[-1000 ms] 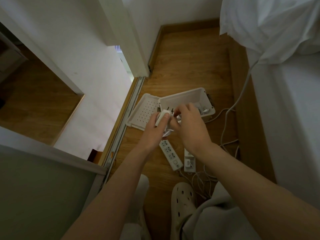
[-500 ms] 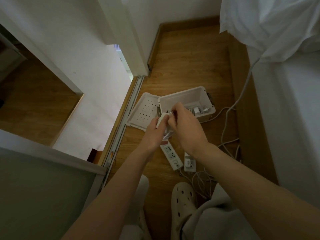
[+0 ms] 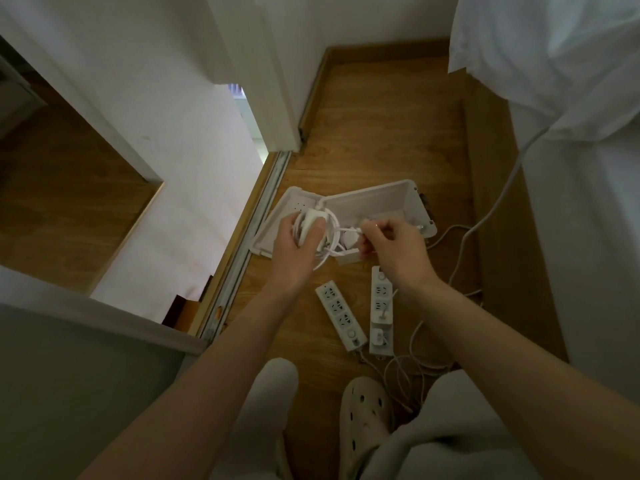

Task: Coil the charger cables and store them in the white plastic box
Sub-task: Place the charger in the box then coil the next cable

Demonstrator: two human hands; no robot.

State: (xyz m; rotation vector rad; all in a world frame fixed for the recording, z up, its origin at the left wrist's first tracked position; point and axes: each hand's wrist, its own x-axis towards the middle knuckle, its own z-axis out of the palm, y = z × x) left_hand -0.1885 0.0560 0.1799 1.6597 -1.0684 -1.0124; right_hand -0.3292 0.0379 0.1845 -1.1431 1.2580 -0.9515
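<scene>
Below, white box (image 3: 367,204) on wooden floor (image 3: 381,133)

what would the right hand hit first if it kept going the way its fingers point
Probably the coiled cable in the left hand; the right hand pinches its loose end. Depth unclear.

**Inspector:** Supporting surface?

**Recorder:** Wooden floor (image 3: 381,133), bounded by a metal door track (image 3: 273,188) on the left.

**Inspector:** Items resting on it?

**Recorder:** One white plastic box (image 3: 381,199), open, with its perforated lid (image 3: 298,204) folded flat towards the track. Nearer the person, two white power strips lie side by side without touching: the left strip (image 3: 341,315) is angled and the right strip (image 3: 381,299) lies straighter, with a small plug (image 3: 380,337) seated in it.

**Inspector:** Anything else?

**Recorder:** Loose white cables (image 3: 412,368) lie tangled beside the strips. A grey cable (image 3: 460,233) reaches the floor right of the box. One perforated clog (image 3: 363,410) stands on the boards.
</scene>
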